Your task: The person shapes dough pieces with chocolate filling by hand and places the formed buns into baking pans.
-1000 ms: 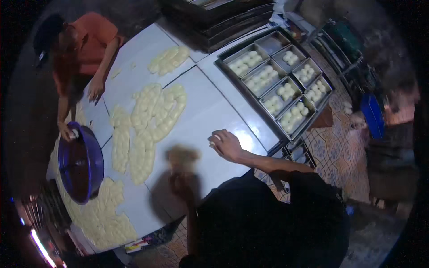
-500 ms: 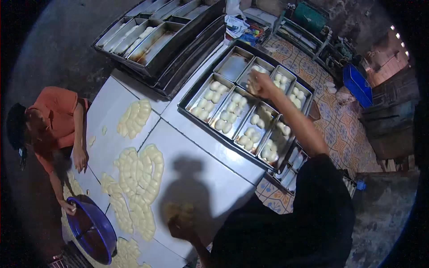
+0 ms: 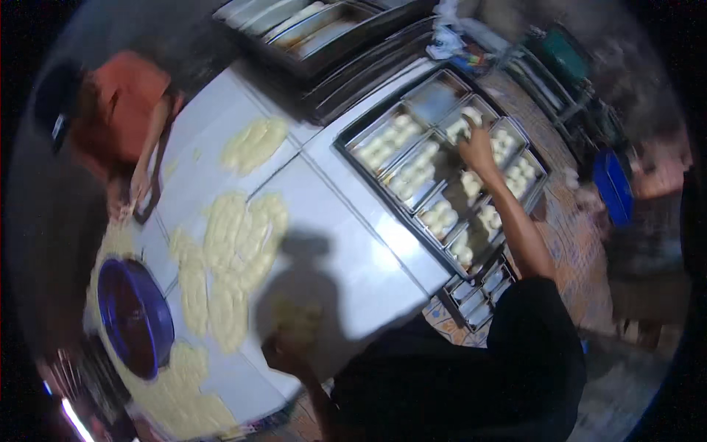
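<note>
My right hand (image 3: 477, 146) reaches into the upper middle loaf pan, its fingers down against a pale dough ball (image 3: 471, 115). Motion blurs the fingertips. More dough balls (image 3: 414, 175) sit in rows in the metal pans grouped on a large dark tray (image 3: 390, 193). One far pan (image 3: 436, 97) has bare metal showing. Low on the table, in my shadow, my left hand (image 3: 286, 359) is closed around a clump of dough pieces (image 3: 298, 318); its fingers are dark and partly hidden. Left of it lie long strips of portioned dough (image 3: 234, 232) on the white tabletop (image 3: 346, 221).
A co-worker in an orange shirt (image 3: 132, 88) stands at the far left, hands over the table edge. A purple basin (image 3: 163, 324) stands among dough at the left. Stacked dark trays of pans (image 3: 317, 74) rise at the back. More pans (image 3: 482, 302) sit below the tray.
The view has shifted, moving the table and tray within the picture. My right hand has gone deeper into the upper middle pan. The co-worker's hand has left the basin.
</note>
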The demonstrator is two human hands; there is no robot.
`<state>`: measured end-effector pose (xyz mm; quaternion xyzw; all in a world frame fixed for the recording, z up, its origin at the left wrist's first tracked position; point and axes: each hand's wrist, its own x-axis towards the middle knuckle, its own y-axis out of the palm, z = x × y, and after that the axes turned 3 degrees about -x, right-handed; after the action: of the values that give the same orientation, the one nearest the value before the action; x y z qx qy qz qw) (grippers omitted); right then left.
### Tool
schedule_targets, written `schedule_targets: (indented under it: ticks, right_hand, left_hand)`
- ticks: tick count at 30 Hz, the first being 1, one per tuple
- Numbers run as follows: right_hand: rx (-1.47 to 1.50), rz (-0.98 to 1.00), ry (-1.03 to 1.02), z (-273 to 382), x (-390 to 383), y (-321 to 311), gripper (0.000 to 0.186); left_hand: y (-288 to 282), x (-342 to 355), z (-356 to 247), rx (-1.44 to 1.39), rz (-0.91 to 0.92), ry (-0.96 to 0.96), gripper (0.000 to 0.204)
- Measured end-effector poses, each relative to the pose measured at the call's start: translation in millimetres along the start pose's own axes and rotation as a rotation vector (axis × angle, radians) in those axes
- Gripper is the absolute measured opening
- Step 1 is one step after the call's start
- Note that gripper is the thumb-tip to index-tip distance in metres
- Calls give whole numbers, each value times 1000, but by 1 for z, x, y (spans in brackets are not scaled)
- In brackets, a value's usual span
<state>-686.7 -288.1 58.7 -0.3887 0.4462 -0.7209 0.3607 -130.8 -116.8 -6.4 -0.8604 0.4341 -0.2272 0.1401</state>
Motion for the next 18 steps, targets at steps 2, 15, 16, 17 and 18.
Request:
schedule_targets:
  ticks: [2,15,16,17,18]
  right_hand:
    - [401,-78,-116,79,-35,-10,34]
    - [562,822,-817,282,-277,62,25]
    - [723,897,-586,289,-276,23,24]
    - [874,938,-444,271,-269,14,24]
    - [929,962,-359,263,-260,2,27]
  left_hand:
    - [-25,-18,74,10,-137,-34,20]
    - [-23,-7,-19,573,718,467,61]
    - [-27,-7,-16,534,708,426,60]
    - [-25,-6,-19,478,707,408,59]
    - [-29,-5,-19,482,691,403,59]
